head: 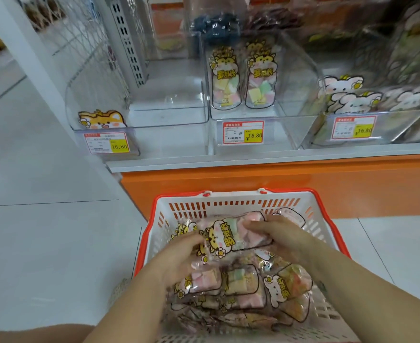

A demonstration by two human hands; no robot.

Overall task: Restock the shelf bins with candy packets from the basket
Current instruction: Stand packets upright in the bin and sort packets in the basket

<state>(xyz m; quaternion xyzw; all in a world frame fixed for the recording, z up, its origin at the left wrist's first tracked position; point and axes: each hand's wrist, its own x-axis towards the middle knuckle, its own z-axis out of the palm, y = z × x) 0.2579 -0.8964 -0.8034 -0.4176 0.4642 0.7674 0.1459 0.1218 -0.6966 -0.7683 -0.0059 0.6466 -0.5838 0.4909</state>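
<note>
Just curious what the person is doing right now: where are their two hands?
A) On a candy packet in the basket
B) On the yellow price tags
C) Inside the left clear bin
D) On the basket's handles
A: the left hand and the right hand both hold one candy packet inside the basket.

Bright even light; upper corners blurred (wide-angle bending); bins [139, 100] glare.
</note>
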